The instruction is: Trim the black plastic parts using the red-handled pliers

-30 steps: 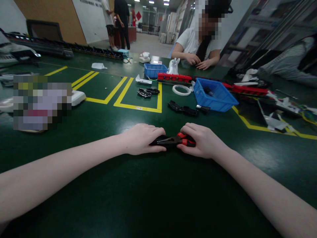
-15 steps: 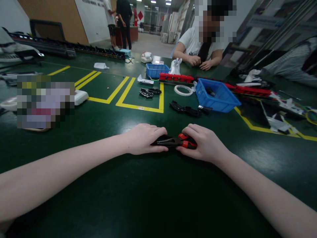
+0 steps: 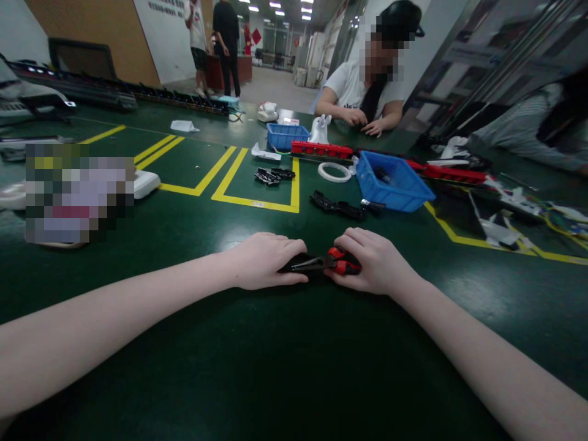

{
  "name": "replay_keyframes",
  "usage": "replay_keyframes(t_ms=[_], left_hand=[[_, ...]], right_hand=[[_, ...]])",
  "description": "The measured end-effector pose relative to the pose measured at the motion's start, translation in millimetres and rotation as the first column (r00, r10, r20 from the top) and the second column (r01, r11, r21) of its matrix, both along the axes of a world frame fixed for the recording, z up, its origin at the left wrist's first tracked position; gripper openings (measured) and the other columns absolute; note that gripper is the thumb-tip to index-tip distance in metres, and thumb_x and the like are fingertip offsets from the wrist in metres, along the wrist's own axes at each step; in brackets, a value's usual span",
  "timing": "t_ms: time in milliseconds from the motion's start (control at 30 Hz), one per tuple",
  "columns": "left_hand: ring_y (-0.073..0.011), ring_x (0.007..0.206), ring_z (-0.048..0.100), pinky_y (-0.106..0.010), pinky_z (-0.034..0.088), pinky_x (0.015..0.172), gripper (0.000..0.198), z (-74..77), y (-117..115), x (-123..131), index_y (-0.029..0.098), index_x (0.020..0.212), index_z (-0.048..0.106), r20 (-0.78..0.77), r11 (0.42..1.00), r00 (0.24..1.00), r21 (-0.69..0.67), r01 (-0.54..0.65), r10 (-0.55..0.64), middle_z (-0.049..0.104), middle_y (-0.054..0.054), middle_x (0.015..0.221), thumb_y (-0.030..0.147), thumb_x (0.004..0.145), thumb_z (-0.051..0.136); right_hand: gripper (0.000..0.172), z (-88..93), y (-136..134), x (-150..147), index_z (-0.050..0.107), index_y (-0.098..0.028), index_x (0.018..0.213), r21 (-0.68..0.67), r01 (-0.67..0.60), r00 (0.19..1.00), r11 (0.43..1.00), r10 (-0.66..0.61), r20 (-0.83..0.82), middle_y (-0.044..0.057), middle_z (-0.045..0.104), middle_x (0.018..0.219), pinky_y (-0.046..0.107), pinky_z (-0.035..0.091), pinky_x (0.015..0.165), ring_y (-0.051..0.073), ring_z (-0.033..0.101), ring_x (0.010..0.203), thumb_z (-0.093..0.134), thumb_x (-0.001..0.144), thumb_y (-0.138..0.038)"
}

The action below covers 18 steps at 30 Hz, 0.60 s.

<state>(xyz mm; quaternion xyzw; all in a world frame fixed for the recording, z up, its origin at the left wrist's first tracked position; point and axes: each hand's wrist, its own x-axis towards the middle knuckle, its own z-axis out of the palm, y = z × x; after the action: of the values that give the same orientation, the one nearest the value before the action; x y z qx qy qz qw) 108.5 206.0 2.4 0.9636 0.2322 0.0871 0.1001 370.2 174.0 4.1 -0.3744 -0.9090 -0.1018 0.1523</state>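
A green counter [image 3: 294,355], cut off at my view's edges, carries 2 blue bins [image 3: 397,195]. Mid-view, I have the right hand [image 3: 370,260] wrapped round 1 pair of pliers [image 3: 324,263], handles partly hidden, and the left hand [image 3: 269,260] pinching a black piece [image 3: 299,258] I cannot clearly make out.

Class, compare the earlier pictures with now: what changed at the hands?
Nothing was visibly taken up or let go; the camera's view shifted slightly. The right hand keeps its grip on the dark metal pliers with red-and-black handles; the left hand still holds a black piece, shape unclear, by their tips.
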Motion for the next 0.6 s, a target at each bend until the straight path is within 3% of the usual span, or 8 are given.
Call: replay_keyframes(t_ms=[167,400,600], left_hand=[[-0.0211,0.08,0.065,-0.029,0.044,0.065,0.035,-0.7,0.4,-0.1,0.019,0.107,0.052,0.019,1.0,1.0,-0.001,0.006,-0.006,0.068,-0.004,0.093,0.051,0.095,0.052],[-0.021,0.08,0.065,-0.029,0.043,0.065,0.035,0.7,-0.2,-0.2,0.019,0.107,0.052,0.012,1.0,1.0,-0.007,0.006,-0.006,0.068,-0.004,0.093,0.052,0.095,0.05],[-0.0201,0.079,0.065,-0.028,0.043,0.065,0.035,1.3,0.2,-0.2,0.018,0.107,0.052,0.016,1.0,1.0,-0.019,0.012,-0.012,0.069,-0.004,0.093,0.051,0.095,0.05]], right_hand=[[0.028,1.0,-1.5,-2.0,0.057,-0.017,0.09,-0.021,0.009,1.0,1.0,-0.01,-0.011,0.009,0.061,0.083,0.034,0.045,0.062,0.021,0.056,0.071,0.063,0.081,-0.043],[0.033,-0.7,-1.4,-1.7,0.058,-0.016,0.095,0.075,0.01,0.999,0.997,-0.006,-0.044,0.012,0.064,0.09,0.037,0.047,0.067,0.024,0.058,0.076,0.064,0.081,-0.045],[0.032,-1.5,-1.3,-1.1,0.06,-0.015,0.094,0.077,0.004,0.998,0.997,0.001,-0.055,0.012,0.064,0.088,0.037,0.047,0.065,0.024,0.058,0.075,0.063,0.081,-0.044]])
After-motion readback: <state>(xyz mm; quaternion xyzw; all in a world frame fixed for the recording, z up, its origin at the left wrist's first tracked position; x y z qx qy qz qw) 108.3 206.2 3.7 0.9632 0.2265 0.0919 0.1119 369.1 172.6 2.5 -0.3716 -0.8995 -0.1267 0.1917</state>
